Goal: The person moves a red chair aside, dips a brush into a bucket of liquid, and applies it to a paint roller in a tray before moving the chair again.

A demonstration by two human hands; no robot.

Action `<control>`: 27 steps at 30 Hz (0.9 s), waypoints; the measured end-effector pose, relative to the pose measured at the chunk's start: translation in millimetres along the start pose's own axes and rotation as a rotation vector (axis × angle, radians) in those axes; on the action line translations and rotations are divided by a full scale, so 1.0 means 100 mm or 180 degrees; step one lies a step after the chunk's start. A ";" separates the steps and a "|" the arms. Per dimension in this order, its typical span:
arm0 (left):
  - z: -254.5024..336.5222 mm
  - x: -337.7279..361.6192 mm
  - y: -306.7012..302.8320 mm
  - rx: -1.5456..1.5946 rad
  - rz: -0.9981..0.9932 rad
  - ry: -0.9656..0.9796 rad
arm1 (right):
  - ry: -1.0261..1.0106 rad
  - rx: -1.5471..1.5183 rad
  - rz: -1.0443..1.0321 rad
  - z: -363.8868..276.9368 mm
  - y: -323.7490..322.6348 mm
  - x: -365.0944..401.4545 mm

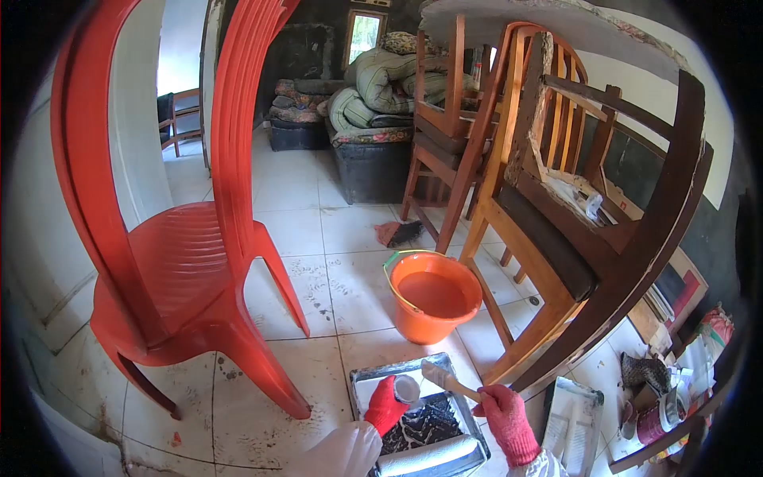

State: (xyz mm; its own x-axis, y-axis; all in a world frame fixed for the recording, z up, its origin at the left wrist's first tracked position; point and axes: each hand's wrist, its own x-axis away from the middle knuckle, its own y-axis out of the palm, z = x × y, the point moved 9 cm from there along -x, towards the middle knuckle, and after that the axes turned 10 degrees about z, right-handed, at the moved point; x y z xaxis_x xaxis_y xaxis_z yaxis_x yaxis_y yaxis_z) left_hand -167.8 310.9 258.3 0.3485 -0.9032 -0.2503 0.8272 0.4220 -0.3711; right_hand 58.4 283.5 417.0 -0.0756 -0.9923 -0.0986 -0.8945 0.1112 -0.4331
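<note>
My left hand (385, 407), in a red glove, is closed round a small cup (407, 389) above a paint tray. My right hand (509, 423), in a pinkish-red glove, grips the wooden handle of a paintbrush (447, 379), its bristles pointing left near the cup. Beneath both hands lies the black paint tray (358, 380), with white paint and a dark ridged area. A white roller (427, 456) rests across the tray's near end. Just beyond the tray stands an orange bucket (434, 296) holding liquid, its green handle leaning to the left.
A red plastic chair (179, 262) stands at the left. Stacked wooden chairs (548, 238) rise on the right. Near them lie a second tray (572, 425) and paint cans (671, 407). A cloth (399, 233) lies behind the bucket; rolled bedding (381, 87) is farther back.
</note>
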 end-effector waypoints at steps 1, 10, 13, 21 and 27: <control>0.02 0.00 0.03 -0.0005 -0.0062 -0.0038 | -0.0037 -0.0012 -0.0025 -0.08 -0.02 0.03; 0.14 0.02 -0.04 0.0302 0.0119 -0.0213 | -0.0032 0.0211 -0.0208 -0.37 -0.02 0.15; 0.08 0.03 -0.03 0.0365 0.0170 -0.0215 | -0.0041 0.0214 -0.0170 -0.45 -0.01 0.18; 0.10 0.05 -0.05 0.0504 0.0135 -0.0329 | -0.0189 0.0372 -0.0152 -0.43 0.00 0.20; 0.21 0.07 -0.10 0.0493 0.0121 -0.0382 | -0.0184 0.0378 -0.0125 -0.47 0.00 0.26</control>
State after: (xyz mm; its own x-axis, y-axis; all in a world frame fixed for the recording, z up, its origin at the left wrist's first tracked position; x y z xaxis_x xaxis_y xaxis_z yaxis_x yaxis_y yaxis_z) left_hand -164.0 298.6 278.6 0.4232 -0.8936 -0.1498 0.8671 0.4474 -0.2190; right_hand 35.4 255.6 456.4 -0.0130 -0.9915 -0.1295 -0.8375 0.0816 -0.5403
